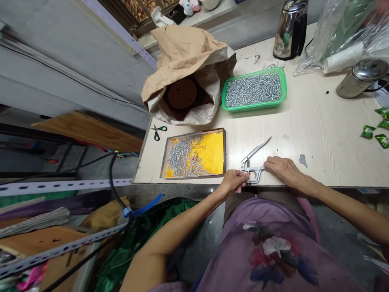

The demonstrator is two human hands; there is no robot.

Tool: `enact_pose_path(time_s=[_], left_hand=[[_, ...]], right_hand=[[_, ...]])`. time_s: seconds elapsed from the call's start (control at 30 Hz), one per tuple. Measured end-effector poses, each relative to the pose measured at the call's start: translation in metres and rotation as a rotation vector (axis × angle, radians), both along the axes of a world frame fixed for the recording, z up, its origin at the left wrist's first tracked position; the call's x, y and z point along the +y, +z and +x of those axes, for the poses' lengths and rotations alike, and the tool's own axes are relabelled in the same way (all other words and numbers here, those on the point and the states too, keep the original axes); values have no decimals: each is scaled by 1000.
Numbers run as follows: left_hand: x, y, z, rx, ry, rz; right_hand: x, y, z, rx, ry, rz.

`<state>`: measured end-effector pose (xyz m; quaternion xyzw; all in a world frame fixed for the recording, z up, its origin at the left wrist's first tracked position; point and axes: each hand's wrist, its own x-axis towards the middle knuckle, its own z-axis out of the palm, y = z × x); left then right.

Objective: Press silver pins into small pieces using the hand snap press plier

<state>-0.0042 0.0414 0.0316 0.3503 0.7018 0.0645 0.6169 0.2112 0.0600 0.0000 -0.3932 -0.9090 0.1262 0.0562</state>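
Note:
A small metal hand press (253,162) with a long lever raised stands at the table's near edge. My left hand (234,180) is closed in a pinch at the press's jaw, holding something too small to make out. My right hand (281,168) lies on the press's base, fingers curled over it. Left of the press, a shallow tray (224,152) with a yellow bottom holds several small silver screws. Farther back, a green basket (284,87) is filled with more screws.
An open brown paper sack (185,65) with dark round parts stands at the back left. Green-handled scissors (157,132) lie by the tray. A kettle (290,28), metal pot (361,77), plastic bags (340,28) and green wrappers (377,129) sit at right.

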Motion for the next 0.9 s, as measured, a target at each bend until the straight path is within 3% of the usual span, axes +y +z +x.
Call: enact_pose_path(time_s=[0.6,0.73,0.9], left_hand=[[-3,-1,5,7,-24,-5],[-6,-3,4,-12,6,15],[-10,-4,4,-14,51,28]], right_hand=[[2,8,0,-37,-5,-72],[13,8,9,23,-3,-45],[43,-4,18,-8,59,33]])
